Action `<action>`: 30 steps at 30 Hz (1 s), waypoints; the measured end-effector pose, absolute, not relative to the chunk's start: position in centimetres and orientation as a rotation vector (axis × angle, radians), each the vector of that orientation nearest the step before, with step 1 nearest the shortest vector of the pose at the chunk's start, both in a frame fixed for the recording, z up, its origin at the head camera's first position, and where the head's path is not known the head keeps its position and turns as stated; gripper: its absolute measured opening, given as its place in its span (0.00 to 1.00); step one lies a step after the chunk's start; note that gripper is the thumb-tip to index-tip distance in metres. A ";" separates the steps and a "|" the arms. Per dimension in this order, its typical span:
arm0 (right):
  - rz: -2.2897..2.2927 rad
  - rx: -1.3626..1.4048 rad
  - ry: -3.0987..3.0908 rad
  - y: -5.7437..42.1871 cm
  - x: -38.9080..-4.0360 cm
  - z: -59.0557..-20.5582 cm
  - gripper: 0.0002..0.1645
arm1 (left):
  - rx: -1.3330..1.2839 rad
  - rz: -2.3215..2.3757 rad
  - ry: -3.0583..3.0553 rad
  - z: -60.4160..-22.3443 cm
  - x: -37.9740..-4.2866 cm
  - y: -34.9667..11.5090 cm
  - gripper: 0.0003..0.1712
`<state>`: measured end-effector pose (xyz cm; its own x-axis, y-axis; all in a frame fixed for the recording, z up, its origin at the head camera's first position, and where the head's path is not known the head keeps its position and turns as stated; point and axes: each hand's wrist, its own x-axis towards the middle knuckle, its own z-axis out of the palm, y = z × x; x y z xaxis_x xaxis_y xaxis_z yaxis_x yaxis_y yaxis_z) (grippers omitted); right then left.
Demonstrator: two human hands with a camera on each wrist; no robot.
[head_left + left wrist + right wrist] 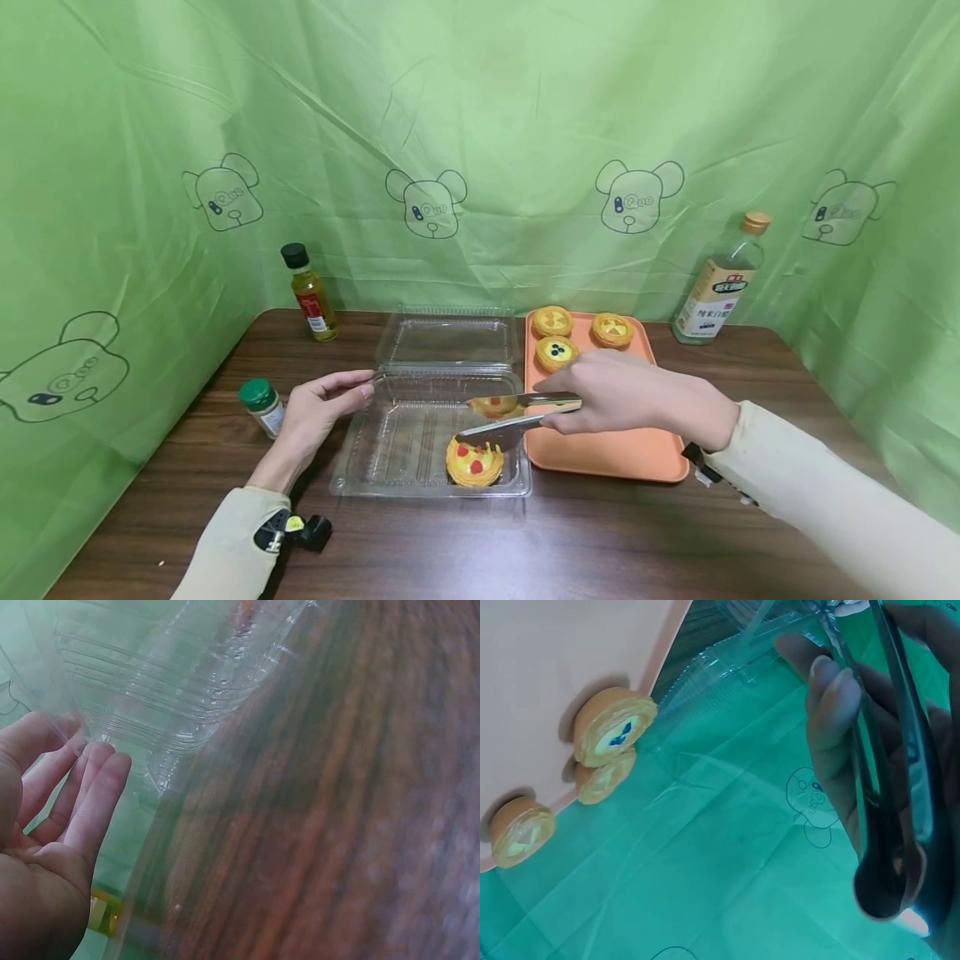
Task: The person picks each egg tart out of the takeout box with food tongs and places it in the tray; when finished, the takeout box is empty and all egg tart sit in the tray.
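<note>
A clear plastic clamshell box (pixel 405 433) lies with its lid (pixel 450 342) folded back. My left hand (pixel 315 417) pinches the box's rim at the back left corner, thumb and fingers on the thin edge; the left wrist view shows this hand (pixel 64 802) too. In my right hand (pixel 607 392) are metal tongs (pixel 555 408), gripped around both arms, their ends parted. One toothed end overlaps the top of an egg tart (pixel 475 468) with red pieces, in the box's front right. Yellow and red colours show at the other end.
An orange tray (pixel 600 454) right of the box carries a tart with dark berries (pixel 557 353) and two pale-topped tarts (pixel 612 330). Around stand an oil bottle (pixel 311 296), a green-capped jar (pixel 262 407) and a vinegar bottle (pixel 716 292). A green curtain (pixel 525 100) borders the table.
</note>
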<state>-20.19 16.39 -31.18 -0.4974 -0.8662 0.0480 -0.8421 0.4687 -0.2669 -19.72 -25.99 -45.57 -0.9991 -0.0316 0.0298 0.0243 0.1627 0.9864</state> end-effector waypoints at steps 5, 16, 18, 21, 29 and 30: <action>-0.324 -1.511 2.591 15.3 -20.9 -30.8 0.04 | 0.008 -1.994 -2.370 -45.6 -19.7 -26.0 0.27; -0.304 -1.411 2.491 14.0 -22.8 -30.6 0.08 | 0.018 -2.000 -2.365 -45.4 -19.7 -25.9 0.27; -0.326 -1.394 2.467 14.1 -23.1 -30.7 0.08 | 0.020 -2.004 -2.366 -45.5 -19.7 -25.9 0.27; -0.366 -1.371 2.433 14.2 -23.3 -31.0 0.06 | 0.024 -2.008 -2.368 -45.5 -19.7 -25.9 0.27; -0.445 -1.353 2.358 14.3 -23.7 -31.7 0.04 | 0.029 -1.986 -2.383 -45.4 -19.7 -25.8 0.27; -0.459 -1.334 2.341 14.3 -23.7 -31.8 0.04 | 0.030 -1.987 -2.383 -45.4 -19.7 -25.8 0.27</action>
